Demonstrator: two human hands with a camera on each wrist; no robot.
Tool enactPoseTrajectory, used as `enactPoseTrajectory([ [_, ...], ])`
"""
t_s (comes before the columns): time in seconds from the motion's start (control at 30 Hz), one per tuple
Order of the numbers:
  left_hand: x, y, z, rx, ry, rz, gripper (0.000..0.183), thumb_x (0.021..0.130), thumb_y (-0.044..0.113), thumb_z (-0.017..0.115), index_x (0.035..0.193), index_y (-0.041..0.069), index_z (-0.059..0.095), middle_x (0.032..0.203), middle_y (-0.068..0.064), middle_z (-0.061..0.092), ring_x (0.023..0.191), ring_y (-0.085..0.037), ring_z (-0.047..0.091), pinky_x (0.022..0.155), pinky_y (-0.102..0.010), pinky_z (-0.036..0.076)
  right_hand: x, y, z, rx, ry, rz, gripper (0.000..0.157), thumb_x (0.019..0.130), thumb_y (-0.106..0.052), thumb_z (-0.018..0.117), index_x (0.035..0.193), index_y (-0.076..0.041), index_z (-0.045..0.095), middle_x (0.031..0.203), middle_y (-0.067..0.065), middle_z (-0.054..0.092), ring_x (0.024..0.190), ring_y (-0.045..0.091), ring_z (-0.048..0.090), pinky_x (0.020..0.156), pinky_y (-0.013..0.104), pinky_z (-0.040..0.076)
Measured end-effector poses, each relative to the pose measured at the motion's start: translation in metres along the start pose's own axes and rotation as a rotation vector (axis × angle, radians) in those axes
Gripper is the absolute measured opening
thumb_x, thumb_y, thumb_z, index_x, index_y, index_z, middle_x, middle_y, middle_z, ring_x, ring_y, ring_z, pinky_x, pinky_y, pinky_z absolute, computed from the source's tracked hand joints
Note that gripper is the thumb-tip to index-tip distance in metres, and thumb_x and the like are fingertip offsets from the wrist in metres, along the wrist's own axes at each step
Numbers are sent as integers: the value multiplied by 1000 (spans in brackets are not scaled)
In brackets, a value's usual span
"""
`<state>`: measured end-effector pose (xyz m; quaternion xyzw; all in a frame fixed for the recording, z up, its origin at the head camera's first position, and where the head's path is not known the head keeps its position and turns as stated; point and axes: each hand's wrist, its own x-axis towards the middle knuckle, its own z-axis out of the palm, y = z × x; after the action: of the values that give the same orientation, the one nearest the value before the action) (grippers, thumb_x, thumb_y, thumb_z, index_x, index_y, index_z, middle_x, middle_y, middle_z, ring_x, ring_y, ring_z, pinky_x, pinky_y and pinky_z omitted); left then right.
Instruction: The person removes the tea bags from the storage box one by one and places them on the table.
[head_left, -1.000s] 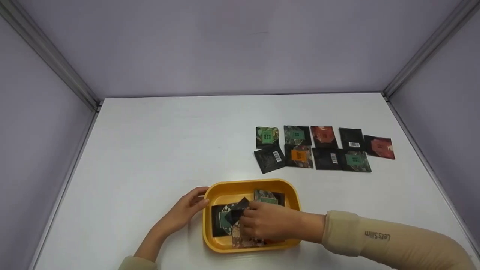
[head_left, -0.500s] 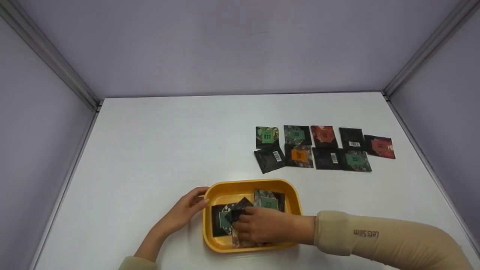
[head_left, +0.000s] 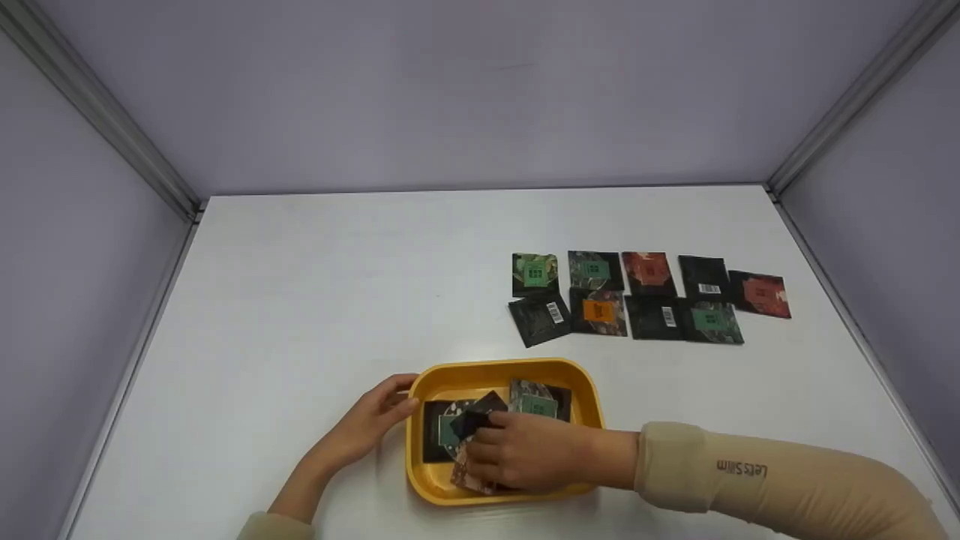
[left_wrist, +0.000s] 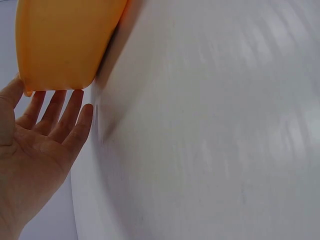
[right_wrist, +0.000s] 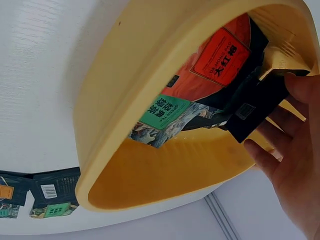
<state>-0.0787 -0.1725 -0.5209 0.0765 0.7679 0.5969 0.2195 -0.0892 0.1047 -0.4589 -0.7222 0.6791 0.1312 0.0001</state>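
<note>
My right hand [head_left: 525, 450] reaches into the yellow tray [head_left: 502, 367] and pinches a black tea bag sachet [right_wrist: 255, 107] between thumb and fingers. Under and around it lie more sachets: a green-labelled one [head_left: 538, 403] at the back right, another green-labelled one [head_left: 435, 435] at the left, and, in the right wrist view, a red-labelled one [right_wrist: 215, 65]. The hand covers part of the pile. My left hand [head_left: 367, 424] touches the tray's left end; the left wrist view shows its fingers [left_wrist: 52, 115] extended against the end wall and its thumb at the rim.
Behind the tray, to the right, several sachets lie in two rows on the white table [head_left: 300, 300]. They include an orange-labelled sachet [head_left: 598, 311] and a red-labelled sachet [head_left: 761, 294]. Grey wall panels [head_left: 480, 97] enclose the table at the back and sides.
The right hand has shifted slightly left and toward the front within the tray, and sachets there have moved a little. The left hand and the rows on the table have stayed put.
</note>
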Motion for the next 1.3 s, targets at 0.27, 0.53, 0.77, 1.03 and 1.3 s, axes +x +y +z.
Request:
enactPoseTrajectory([
  [0.27,1,-1,0,-8,-5,2,48,103,30,55,144,8,46,142,-13,52,129,-32,52,105,-44,45,-2,1,-3,-17,119,11,35,106,-38,45,126,-20,67,119,-6,68,103,10,61,81,25,48],
  [0.53,1,1,0,16,-2,-4,48,103,31,55,144,8,46,141,-12,53,128,-32,53,105,-46,45,-9,-1,0,-10,210,44,32,104,-39,50,120,-20,70,111,-7,70,93,8,62,74,23,46],
  [0.77,1,1,0,4,-6,-13,48,103,33,55,145,10,46,140,-10,54,128,-30,52,107,-49,42,-19,-3,1,-88,312,80,19,101,-25,57,112,-20,72,102,-7,70,87,9,61,69,23,46],
  [1.03,1,1,0,2,1,-21,48,103,32,56,144,9,47,140,-10,54,128,-30,53,107,-49,43,-35,-2,1,-42,362,176,22,94,-19,67,115,-17,72,108,-4,71,95,11,64,74,25,50],
  [1.3,1,3,1,22,19,-31,47,102,33,56,143,11,48,141,-9,54,127,-30,53,106,-49,44,-60,4,2,-56,390,291,27,95,-11,64,121,-15,71,111,-1,72,101,15,65,84,30,52],
])
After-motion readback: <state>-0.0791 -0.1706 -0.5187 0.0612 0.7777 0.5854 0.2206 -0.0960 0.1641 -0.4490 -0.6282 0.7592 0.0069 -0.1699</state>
